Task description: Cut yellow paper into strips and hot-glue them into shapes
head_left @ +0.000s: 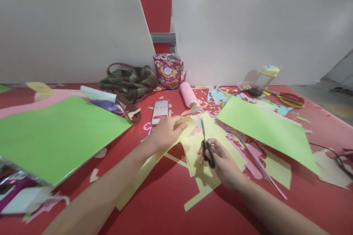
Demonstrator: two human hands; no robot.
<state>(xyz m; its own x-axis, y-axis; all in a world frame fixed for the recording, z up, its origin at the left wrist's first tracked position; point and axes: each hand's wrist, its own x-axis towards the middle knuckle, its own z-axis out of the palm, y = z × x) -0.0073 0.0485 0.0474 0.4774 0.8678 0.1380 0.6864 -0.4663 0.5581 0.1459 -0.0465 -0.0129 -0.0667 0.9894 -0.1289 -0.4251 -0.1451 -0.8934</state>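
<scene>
My left hand (168,131) is closed on a piece of yellow paper (188,125), with the thumb on top of it. My right hand (217,158) grips a pair of black-handled scissors (204,139), fingers around the handles. The blades point away from me and look nearly together, just right of the held paper and apart from it. Under the scissors lie more sheets and offcuts of yellow paper (228,137) on the red table. A yellow strip stretches beneath my left forearm.
Green sheets lie left (68,136) and right (270,128). A phone (160,111), a pink bottle (189,95), a purple snack bag (168,71) and a plaid cloth bag (129,80) stand or lie beyond my hands. At right are a clear jar (263,80), red-and-yellow-handled scissors (291,99) and scattered scraps.
</scene>
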